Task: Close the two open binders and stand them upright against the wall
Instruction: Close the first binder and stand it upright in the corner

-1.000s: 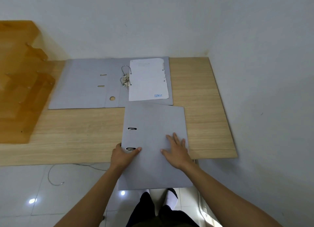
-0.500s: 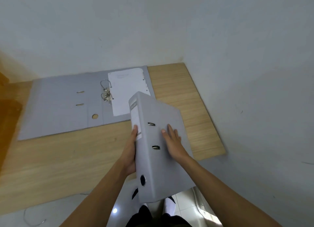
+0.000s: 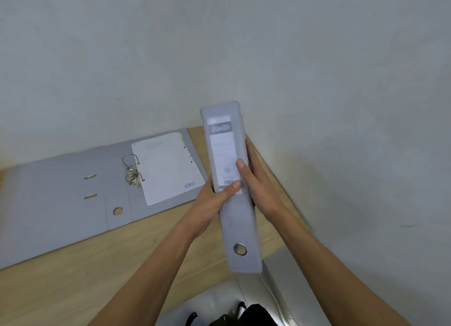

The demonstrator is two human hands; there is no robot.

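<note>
A closed grey binder (image 3: 238,218) is held up in the air above the wooden table (image 3: 73,272), its labelled spine turned toward me and its top tipped toward the wall corner. My left hand (image 3: 210,203) grips its left side, thumb across the spine. My right hand (image 3: 256,181) grips its right side, thumb on the label. A second grey binder (image 3: 61,203) lies open and flat on the table against the back wall, ring mechanism (image 3: 133,170) up, with a white sheet (image 3: 168,167) on its right half.
White walls meet in a corner (image 3: 244,120) at the table's far right. The table's right edge (image 3: 275,179) runs along the side wall. Pale floor tiles (image 3: 212,306) and my feet show below the near edge.
The closed binder was lifted off the table's near edge and turned from lying flat to spine-up in both hands. My view swung right toward the corner.
</note>
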